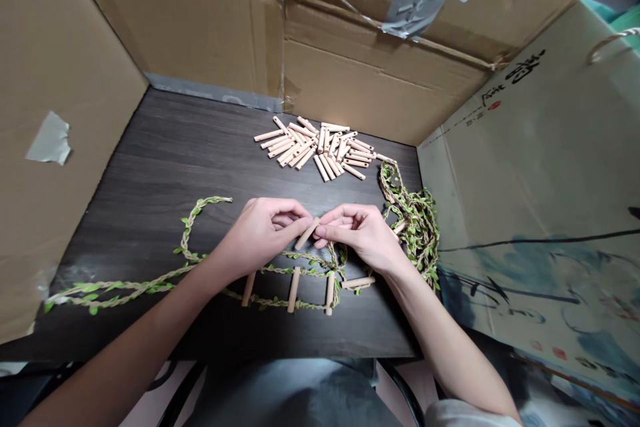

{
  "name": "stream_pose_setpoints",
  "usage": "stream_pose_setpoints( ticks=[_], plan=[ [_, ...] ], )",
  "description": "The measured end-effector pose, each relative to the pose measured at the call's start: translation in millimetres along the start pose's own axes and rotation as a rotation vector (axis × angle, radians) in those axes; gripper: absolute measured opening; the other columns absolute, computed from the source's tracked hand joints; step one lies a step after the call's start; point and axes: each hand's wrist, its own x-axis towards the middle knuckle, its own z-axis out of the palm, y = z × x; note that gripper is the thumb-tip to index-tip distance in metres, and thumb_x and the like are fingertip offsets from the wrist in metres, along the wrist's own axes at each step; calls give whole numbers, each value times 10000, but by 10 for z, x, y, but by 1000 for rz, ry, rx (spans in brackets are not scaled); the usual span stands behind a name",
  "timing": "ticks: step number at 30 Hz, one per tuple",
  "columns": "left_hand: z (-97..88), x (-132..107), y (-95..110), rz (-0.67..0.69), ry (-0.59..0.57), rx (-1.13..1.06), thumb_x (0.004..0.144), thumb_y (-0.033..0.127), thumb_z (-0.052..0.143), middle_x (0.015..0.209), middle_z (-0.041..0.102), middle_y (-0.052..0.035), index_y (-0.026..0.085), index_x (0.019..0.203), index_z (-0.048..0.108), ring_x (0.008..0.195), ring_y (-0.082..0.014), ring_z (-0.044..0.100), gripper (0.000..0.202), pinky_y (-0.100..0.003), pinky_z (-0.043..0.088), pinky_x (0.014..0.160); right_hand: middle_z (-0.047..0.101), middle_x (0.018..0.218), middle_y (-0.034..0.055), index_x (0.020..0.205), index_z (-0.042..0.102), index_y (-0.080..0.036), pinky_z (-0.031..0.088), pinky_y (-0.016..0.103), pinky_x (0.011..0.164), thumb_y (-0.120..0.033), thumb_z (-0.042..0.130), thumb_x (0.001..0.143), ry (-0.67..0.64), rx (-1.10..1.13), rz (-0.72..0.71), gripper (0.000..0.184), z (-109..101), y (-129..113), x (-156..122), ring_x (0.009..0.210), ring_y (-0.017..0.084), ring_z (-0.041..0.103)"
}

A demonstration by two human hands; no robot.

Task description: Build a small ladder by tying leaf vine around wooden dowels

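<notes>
My left hand point(263, 230) and my right hand point(357, 230) meet at the middle of a dark wooden table point(165, 167). Both pinch one short wooden stick point(307, 234) between their fingertips, the left at its lower end, the right at its upper end. Under the hands lies a leafy green vine cord point(125, 285) with three sticks point(294, 289) threaded across it like ladder rungs. A fourth stick point(358, 282) lies below my right wrist. A tangled heap of the vine cord point(413, 217) sits right of my right hand.
A pile of several loose wooden sticks point(320, 147) lies at the back of the table. Cardboard walls point(210, 27) close off the left and back. A printed paper bag point(540, 213) stands on the right. The table's front edge is near my forearms.
</notes>
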Motion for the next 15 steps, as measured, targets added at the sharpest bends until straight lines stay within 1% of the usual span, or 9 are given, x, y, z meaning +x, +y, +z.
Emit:
stream_pose_setpoints(
  ticks=[4, 6, 8, 10, 12, 14, 15],
  plan=[
    [12, -18, 13, 18, 12, 62, 882, 357, 666, 727, 779, -45, 145, 820, 782, 635, -162, 701, 249, -213, 515, 590, 810, 788, 66, 855, 743, -151, 633, 284, 713, -395, 972, 656, -3, 17, 16, 389, 12, 0, 0, 724, 196, 797],
    [17, -22, 7, 25, 23, 82, 874, 339, 659, 714, 774, -45, 144, 805, 775, 619, -158, 694, 237, -215, 509, 582, 807, 787, 64, 870, 729, -154, 626, 288, 714, -408, 970, 658, -8, 7, 15, 409, 14, -4, -4, 729, 199, 796],
    [24, -21, -8, 28, 39, 102, 861, 331, 660, 701, 765, -45, 141, 803, 772, 622, -162, 692, 227, -218, 505, 583, 802, 796, 60, 933, 717, -160, 616, 292, 721, -427, 954, 687, -13, -11, 8, 434, 19, -6, -12, 743, 200, 793],
    [33, -18, -26, 31, 62, 119, 846, 328, 665, 686, 755, -42, 138, 803, 772, 623, -161, 686, 223, -217, 496, 583, 791, 827, 51, 1035, 698, -174, 602, 301, 718, -454, 924, 730, -18, -67, -30, 472, 33, 2, -23, 745, 195, 778],
    [42, -12, -41, 31, 90, 122, 831, 322, 667, 679, 748, -36, 134, 800, 770, 623, -153, 674, 216, -209, 484, 582, 768, 917, 51, 1171, 677, -199, 585, 310, 716, -465, 908, 753, 11, -248, -145, 546, 62, 25, -36, 791, 191, 746],
    [49, -4, -47, 26, 121, 101, 817, 316, 667, 685, 747, -27, 133, 789, 761, 634, -145, 670, 208, -197, 477, 585, 722, 1030, 61, 1278, 654, -228, 577, 328, 765, -445, 918, 752, 79, -527, -327, 628, 103, 61, -47, 888, 203, 704],
    [51, 1, -48, 20, 135, 91, 811, 314, 665, 682, 744, -21, 133, 783, 755, 634, -139, 666, 205, -190, 472, 583, 699, 1071, 66, 1297, 649, -236, 576, 339, 806, -428, 922, 753, 111, -653, -424, 638, 125, 81, -51, 941, 213, 685]
  ],
)
